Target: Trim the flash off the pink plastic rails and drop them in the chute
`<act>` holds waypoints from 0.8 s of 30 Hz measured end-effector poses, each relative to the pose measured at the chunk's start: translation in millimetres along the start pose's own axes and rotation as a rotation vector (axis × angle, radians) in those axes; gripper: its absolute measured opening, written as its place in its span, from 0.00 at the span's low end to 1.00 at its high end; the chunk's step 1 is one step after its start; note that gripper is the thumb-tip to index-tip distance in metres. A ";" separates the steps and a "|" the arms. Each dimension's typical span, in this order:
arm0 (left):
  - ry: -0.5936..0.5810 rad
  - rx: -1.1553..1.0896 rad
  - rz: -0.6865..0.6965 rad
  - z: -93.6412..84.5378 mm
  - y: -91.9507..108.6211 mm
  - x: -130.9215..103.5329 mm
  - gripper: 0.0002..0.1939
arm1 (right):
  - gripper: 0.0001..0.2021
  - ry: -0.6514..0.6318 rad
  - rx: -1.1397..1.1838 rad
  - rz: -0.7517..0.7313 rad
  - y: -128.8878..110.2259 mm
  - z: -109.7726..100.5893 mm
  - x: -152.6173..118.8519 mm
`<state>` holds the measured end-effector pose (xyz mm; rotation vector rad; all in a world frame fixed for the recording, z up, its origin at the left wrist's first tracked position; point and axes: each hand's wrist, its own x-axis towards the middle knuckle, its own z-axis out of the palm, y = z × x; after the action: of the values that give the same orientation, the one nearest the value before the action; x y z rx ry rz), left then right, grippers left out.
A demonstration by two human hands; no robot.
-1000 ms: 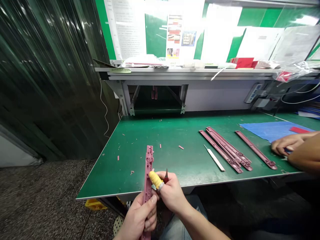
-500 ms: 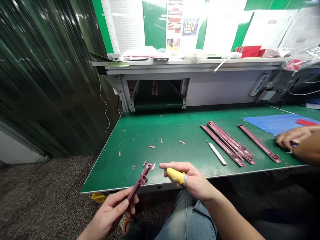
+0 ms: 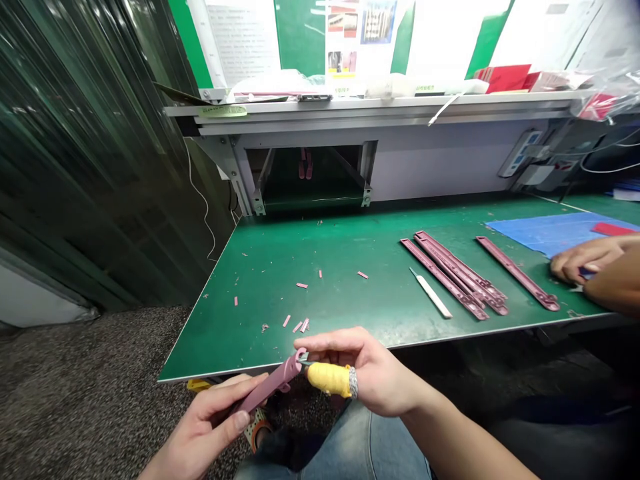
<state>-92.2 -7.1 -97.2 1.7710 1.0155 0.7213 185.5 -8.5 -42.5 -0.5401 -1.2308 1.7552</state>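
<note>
While the left hand (image 3: 216,415) closes around the pink plastic strip (image 3: 267,392) before the table edge, the right hand (image 3: 367,373), its thumb yellow-wrapped, pinches a small blade (image 3: 304,362) at the strip's hooked end.

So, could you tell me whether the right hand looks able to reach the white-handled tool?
Probably yes: the white-handled tool lies uncovered, with only green bench between it and the right hand, though that hand seems busy at the held pink strip.
</note>
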 end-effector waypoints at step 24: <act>0.777 0.524 0.392 4.2 31.5 -13.8 0.17 | 0.14 0.116 -0.570 0.016 -13.5 -1.6 -2.7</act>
<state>-85.3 -27.8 -70.3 2.2258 1.4726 1.5825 193.7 -8.6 -31.3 -0.9647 -1.6469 1.3480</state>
